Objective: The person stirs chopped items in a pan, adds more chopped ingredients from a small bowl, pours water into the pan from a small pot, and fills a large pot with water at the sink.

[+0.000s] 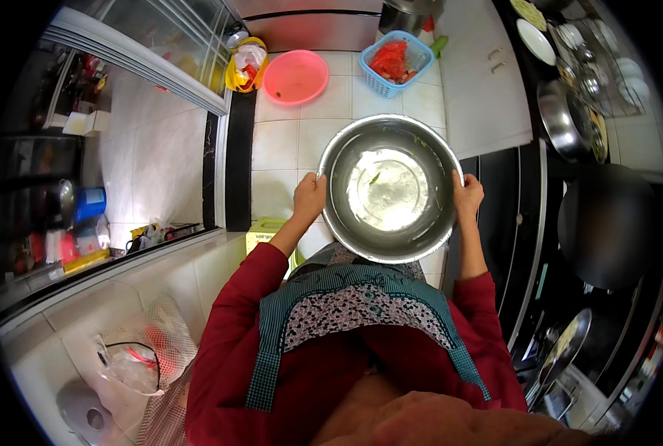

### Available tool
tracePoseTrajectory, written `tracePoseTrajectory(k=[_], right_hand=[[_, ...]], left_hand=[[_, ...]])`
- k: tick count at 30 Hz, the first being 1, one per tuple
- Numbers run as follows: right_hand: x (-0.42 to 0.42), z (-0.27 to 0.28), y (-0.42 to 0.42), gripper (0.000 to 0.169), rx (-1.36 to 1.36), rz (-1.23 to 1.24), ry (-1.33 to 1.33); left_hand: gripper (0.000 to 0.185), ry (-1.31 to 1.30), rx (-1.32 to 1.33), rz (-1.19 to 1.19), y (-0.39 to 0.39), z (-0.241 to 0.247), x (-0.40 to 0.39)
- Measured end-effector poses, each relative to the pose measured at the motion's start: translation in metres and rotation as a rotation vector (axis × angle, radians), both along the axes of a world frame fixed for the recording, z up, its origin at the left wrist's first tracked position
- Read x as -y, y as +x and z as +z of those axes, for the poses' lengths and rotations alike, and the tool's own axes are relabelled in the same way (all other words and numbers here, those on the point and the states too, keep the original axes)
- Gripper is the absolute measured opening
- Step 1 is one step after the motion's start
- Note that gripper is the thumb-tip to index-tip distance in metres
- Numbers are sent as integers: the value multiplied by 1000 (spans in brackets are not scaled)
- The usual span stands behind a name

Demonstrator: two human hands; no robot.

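A wide stainless steel basin is held level in front of my apron, above the tiled floor. My left hand grips its left rim, thumb at the edge. On the opposite side, my right hand clasps the right rim. A small piece of green leaf lies on the basin's shiny bottom, and more green bits cling to the far inner wall. The fingers under the rim are partly hidden.
Beyond the basin, a pink plastic basin and a blue plastic basket holding a red bag stand on the floor. A yellow-green stool is at my left. Along the right runs a counter with a steel pot and a pan.
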State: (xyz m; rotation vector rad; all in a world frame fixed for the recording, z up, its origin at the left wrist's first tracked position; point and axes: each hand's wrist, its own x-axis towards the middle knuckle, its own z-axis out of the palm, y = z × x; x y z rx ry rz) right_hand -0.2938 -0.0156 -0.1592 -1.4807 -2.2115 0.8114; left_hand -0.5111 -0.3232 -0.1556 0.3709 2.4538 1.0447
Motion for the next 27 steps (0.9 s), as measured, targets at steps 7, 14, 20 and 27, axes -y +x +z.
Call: tracePoseTrajectory(k=[7,14,20,27], right_hand=[[-45,-33,-193,43,-93,214,-67],[-72,-48,-348,44,-101,404,-75],[-84,-108,-436,44,-22,383,19],[-85,-206,-515,45,57,388,-28]], left_hand=[[37,33,-68,243,-116,-32,-13],[36,91,15,414,-210,-59,-7],[38,-1,-52,361,-293,-92,-24],[37,-106,-6,360,-372,-159,-29]])
